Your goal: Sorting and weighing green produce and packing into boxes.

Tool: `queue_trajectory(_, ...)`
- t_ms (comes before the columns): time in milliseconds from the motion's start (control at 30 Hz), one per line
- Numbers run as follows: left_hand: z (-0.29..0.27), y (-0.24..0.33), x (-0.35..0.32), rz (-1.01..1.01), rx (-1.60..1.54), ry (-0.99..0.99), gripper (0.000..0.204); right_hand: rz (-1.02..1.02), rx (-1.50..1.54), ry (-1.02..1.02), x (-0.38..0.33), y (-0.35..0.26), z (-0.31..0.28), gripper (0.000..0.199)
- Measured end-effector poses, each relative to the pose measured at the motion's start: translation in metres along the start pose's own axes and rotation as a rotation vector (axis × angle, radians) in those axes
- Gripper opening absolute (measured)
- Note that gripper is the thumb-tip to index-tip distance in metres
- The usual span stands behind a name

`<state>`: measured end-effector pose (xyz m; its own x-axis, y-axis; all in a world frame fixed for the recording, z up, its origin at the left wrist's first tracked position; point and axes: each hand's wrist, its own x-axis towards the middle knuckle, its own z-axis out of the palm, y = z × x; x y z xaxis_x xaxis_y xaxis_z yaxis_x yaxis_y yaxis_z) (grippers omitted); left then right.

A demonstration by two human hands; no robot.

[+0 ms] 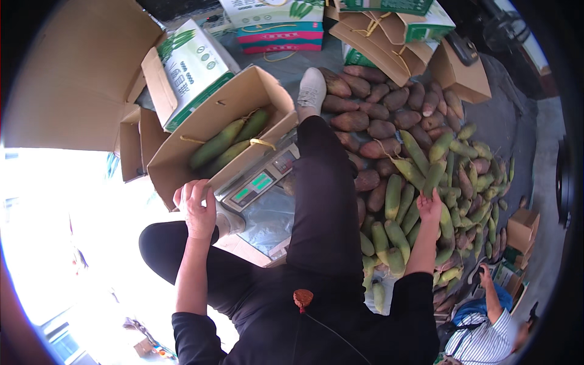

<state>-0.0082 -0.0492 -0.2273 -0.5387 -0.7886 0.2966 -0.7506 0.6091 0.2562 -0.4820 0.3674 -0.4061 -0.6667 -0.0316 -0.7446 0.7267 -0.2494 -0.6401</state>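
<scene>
We are standing part-way through, it seems: at least three green radishes (217,145) are lying in the open cardboard box (165,157), out at ten o'clock from the picture's centre. Its flaps are standing unclosed, and we are seeing bare cardboard beside the radishes, so filling and shutting are probably both remaining. The box is sitting on a scale (252,189) whose display is glowing green (we are leaving its figures unread).

At three o'clock, our right hand (429,205) is gripping one more green radish (434,176) by its near end, fingers closing round it over the heap. At nine o'clock, our left hand (198,204) is resting at the box's near corner with bent fingers; whether it is pinching the cardboard, we cannot tell.

Plenty is waiting outside: loose green radishes (393,198) are spreading from three to four o'clock, and dark reddish roots (351,121) are lying at one to two o'clock. More cartons (194,70) are standing towards eleven.
</scene>
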Motion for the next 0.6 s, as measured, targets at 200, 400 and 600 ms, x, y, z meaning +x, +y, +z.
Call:
queue_trajectory(200, -0.005, 0.001, 0.004, 0.006, -0.032, 0.008, 0.025, -0.096, -0.12, -0.52, -0.084, -0.005, 0.063, 0.035)
queue_trajectory(400, -0.005, -0.002, 0.005, 0.023, -0.064, 0.021, 0.024, -0.331, -0.412, -0.903, -0.178, -0.04, 0.2, 0.052)
queue_trajectory(600, -0.006, -0.005, 0.001, 0.017, -0.103, 0.012, 0.026, -0.336, -0.668, -1.278, -0.237, -0.029, 0.334, 0.041)
